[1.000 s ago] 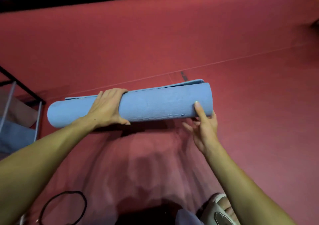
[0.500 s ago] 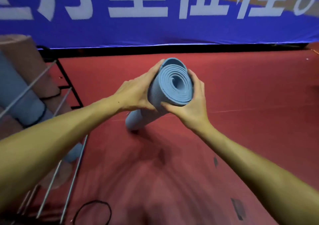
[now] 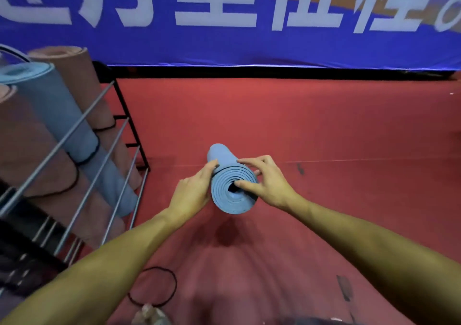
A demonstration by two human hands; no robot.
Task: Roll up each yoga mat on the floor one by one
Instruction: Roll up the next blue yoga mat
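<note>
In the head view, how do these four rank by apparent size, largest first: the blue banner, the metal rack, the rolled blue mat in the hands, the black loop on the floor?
1. Blue banner
2. Metal rack
3 and 4. Rolled blue mat and black loop look alike; the loop lies nearer the camera, so I leave them unranked.

Left edge crops the rack [image 3: 119, 135]; banner [image 3: 224, 38] lettering blurred

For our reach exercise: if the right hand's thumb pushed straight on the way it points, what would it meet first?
The right hand has its thumb tip at the dark centre hole of the rolled blue yoga mat; going on, it would likely enter that hole and meet the inner coils, though depth is unclear.
</note>
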